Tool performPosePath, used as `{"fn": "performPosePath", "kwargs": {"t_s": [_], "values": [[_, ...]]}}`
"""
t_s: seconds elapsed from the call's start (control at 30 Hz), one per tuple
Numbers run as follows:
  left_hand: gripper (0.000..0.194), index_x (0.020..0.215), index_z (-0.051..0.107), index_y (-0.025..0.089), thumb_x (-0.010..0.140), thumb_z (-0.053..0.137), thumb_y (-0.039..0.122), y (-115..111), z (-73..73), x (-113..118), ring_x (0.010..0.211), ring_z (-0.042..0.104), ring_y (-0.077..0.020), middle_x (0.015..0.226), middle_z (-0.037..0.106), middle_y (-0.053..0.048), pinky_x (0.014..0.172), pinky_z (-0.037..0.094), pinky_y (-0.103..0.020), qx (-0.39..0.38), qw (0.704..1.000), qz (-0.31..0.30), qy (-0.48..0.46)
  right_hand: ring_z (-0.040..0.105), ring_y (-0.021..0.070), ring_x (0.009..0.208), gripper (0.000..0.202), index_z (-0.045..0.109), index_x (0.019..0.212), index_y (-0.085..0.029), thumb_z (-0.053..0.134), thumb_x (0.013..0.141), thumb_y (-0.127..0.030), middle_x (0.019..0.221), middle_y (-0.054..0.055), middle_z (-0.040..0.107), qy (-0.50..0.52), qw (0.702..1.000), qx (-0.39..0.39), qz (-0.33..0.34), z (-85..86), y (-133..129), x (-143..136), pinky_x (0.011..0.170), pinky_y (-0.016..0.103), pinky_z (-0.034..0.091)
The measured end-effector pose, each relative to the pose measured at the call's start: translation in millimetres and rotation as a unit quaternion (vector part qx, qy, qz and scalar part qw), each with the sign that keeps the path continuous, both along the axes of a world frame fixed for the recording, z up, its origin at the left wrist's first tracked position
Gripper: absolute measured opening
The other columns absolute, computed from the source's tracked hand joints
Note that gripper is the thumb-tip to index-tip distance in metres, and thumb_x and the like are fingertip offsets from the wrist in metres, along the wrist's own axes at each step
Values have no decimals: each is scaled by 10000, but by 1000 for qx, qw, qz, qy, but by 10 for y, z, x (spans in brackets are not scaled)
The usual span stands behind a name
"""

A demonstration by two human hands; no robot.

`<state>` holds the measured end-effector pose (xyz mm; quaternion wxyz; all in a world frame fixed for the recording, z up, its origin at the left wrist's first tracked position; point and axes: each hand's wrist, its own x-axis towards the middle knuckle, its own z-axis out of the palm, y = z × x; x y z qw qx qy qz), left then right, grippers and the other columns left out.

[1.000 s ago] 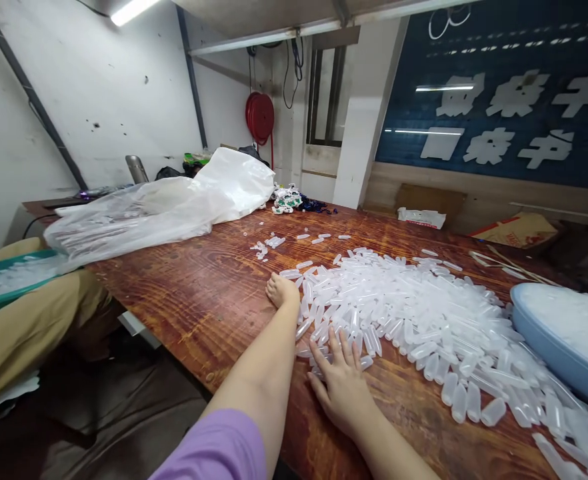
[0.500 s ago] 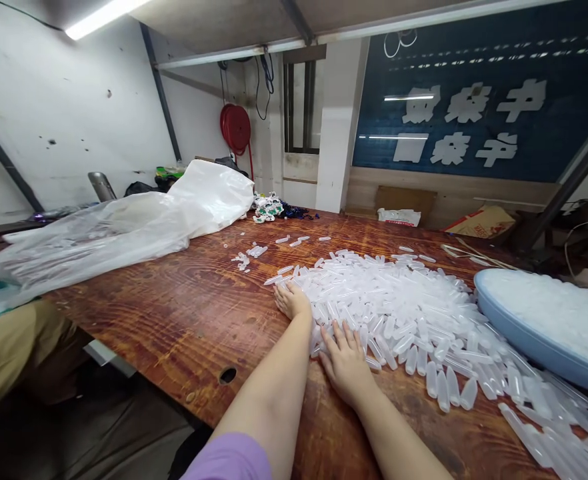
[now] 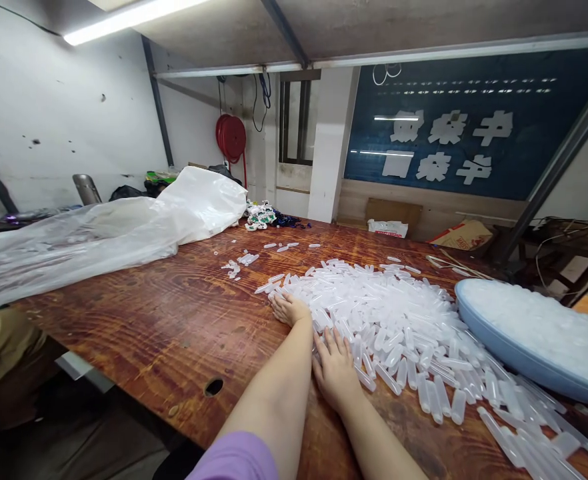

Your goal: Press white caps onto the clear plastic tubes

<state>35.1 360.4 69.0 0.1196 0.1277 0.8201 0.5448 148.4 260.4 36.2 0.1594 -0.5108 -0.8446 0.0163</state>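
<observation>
Resting at the near left side of a pile of translucent tubes [image 3: 374,300], two hands show: the left hand [image 3: 291,309] has its fingers extended along the pile's left edge, and the right hand [image 3: 337,370] lies unclenched with fingers spread, touching the nearest tubes. Whether any tube sits under either palm cannot be told. There is one blue basin [image 3: 514,360], one large plastic bag [image 3: 194,207], one red hose reel [image 3: 231,139] and one round hole [image 3: 214,387] in the table [image 3: 174,340]. The piled tubes overlap too closely to count; about four loose tubes [image 3: 314,245] lie farther back, apart from the pile, and a small cluster of white pieces [image 3: 231,269] lies left of these.

The tubes are slim, whitish and glossy, many tapering toward one end, heaped at all angles on the table and thinning to single pieces at the fringe. The basin beside them on the right is filled with whitish contents.

The table's near edge slants from the left down behind the left arm, the hole just inside it. Brown grained wood spreads between the bag and the left hand; on the right, the pile runs up to the basin.
</observation>
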Motion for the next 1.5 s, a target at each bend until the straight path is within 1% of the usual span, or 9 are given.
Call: {"fn": "performPosePath", "kwargs": {"t_s": [0.23,0.4,0.47,0.63,0.77,0.97,1.1,1.3,1.5], "values": [[469,1306,339,159,917,285,415,15,30,-256,1255,322,-256,1373,328,-142,1009,284,-481,-79,994,-75,-8,180,268,1312,449,398,1313,-221,343,885,-344,1412,83,264,13,999,3,-46,47,121,38,1058,442,162],[583,1356,275,118,877,288,450,-490,-128,-197,1322,144,-295,1437,173,-171,1046,202,-476,-88,966,-231,78,112,291,1321,525,306,1358,-161,321,886,-391,1431,118,181,19,999,1,-51,89,162,48,1061,456,139],[625,1365,263,150,832,391,450,-807,-244,-128,1339,57,-249,1459,124,-109,1076,127,-435,-76,925,-333,168,69,277,1328,540,272,1370,-164,306,887,-403,1441,103,136,19,999,6,-42,103,116,55,1068,450,118],[667,1393,168,124,850,302,486,-1252,-355,-3,1323,-66,-275,1457,-4,-122,1065,46,-483,-152,721,-525,427,54,272,1329,554,231,1381,-178,337,875,-378,1440,108,75,7,999,12,-42,55,-177,261,1067,471,100],[691,1397,121,116,853,273,514,-1140,-288,192,1323,-45,-280,1448,-33,-130,1061,52,-489,-173,678,-557,447,84,295,1322,587,231,1379,-218,345,858,-462,1435,121,100,-16,999,-14,-44,-1,-429,614,1048,504,135],[709,1395,99,100,851,287,514,-891,-241,512,1318,-55,-285,1436,-69,-135,1063,51,-477,-186,690,-547,436,57,282,1332,566,257,1378,-179,298,873,-432,1453,103,86,-4,991,54,-126,235,-248,1320,1047,498,149],[685,1398,116,142,847,295,508,-863,-249,536,1320,-47,-277,1441,-59,-107,1062,54,-482,-184,696,-540,437,177,200,1316,534,364,1306,-89,369,836,-343,1412,128,255,83,923,135,-350,637,119,2211,1068,356,172],[684,1391,173,128,830,303,497,-957,-241,439,1315,-89,-271,1441,-41,-88,1058,28,-501,-125,669,-577,452,195,310,1287,584,310,1277,81,343,835,-299,1326,302,286,187,771,145,-591,1153,443,3537,1041,411,164],[590,1385,226,191,867,212,473,-812,433,1387,1341,35,-188,1461,56,-15,1085,122,-395,53,665,-677,311,253,340,1254,636,307,1276,87,296,839,-375,1300,339,287,274,695,71,-661,1122,703,3943,978,473,248]]}}
